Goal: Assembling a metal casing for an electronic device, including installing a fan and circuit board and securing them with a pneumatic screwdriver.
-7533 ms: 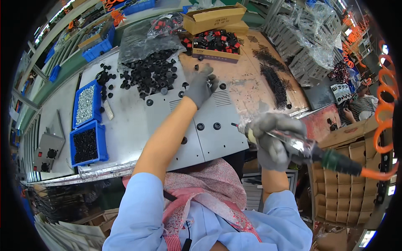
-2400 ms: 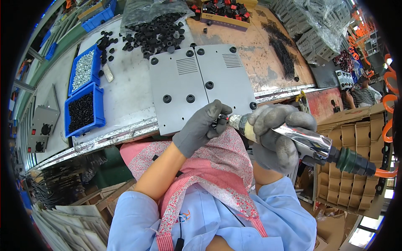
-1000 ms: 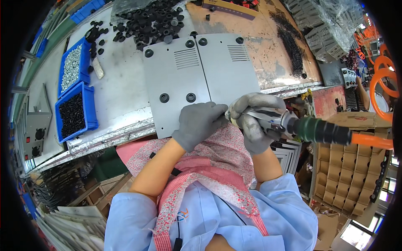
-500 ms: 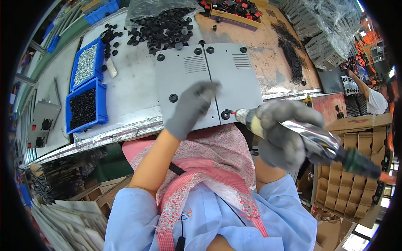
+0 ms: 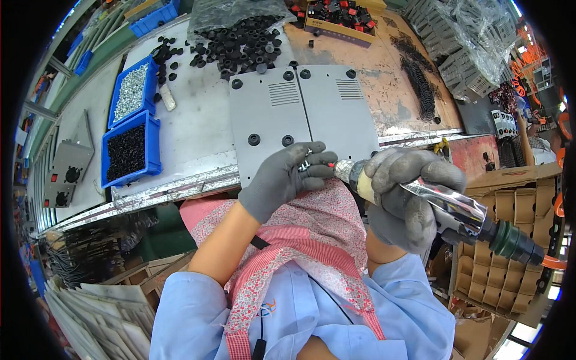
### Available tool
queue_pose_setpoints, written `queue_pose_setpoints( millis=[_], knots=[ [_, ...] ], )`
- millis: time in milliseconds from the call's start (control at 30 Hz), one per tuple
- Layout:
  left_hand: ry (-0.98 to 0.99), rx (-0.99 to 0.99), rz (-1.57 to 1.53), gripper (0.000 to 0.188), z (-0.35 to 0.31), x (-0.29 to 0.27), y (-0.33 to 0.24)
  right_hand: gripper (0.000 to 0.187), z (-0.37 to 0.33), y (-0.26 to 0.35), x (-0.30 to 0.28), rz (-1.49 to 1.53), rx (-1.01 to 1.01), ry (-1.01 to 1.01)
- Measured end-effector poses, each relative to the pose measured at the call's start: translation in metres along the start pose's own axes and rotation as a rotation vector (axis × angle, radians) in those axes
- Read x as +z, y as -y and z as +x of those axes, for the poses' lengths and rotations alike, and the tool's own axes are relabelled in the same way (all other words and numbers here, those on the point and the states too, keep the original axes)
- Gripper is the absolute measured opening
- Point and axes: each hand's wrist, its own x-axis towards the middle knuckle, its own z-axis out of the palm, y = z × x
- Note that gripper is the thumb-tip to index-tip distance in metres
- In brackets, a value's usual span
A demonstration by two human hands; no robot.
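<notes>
My left hand (image 5: 282,174), in a grey glove, is curled palm-up round several small silver screws (image 5: 305,164). It hovers over the near edge of two grey metal panels (image 5: 270,120), which lie side by side with black round feet (image 5: 254,140) and slotted vents. My gloved right hand (image 5: 414,192) grips a pneumatic screwdriver (image 5: 447,204) with a shiny metal body. The driver's nose points left, its red-marked tip close by my left fingertips; whether they touch is hidden. My left hand covers part of the right panel's near corner.
Blue bins of silver screws (image 5: 130,93) and black screws (image 5: 126,153) stand at the left. Loose black feet (image 5: 252,45) lie in a heap beyond the panels. A box of red-and-black parts (image 5: 342,21) sits at the back. Divided cardboard (image 5: 504,246) and the driver's orange hose (image 5: 553,263) are at the right.
My left hand has turned over and moved nearer the driver tip, uncovering a foot on the left panel. The driver tip has come off the foot on the right panel's near edge.
</notes>
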Motion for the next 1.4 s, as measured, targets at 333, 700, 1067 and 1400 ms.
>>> queue_pose_setpoints(
  millis=[333,700,1067,1400],
  knots=[
    [-0.011,-0.048,0.1,0.031,-0.007,0.016,0.005,0.04,-0.004,0.003,0.001,-0.037,0.034,0.019],
    [-0.015,0.049,0.285,0.041,-0.009,0.012,0.011,0.043,-0.01,0.011,0.004,-0.05,0.093,-0.032],
    [-0.424,0.502,1.073,0.053,-0.007,-0.015,-0.01,0.04,-0.003,0.005,0.004,-0.167,-0.018,-0.067],
    [-0.713,0.722,2.052,0.028,0.0,-0.029,-0.009,0.039,-0.006,-0.008,0.011,-0.124,0.032,-0.087]
  ],
)
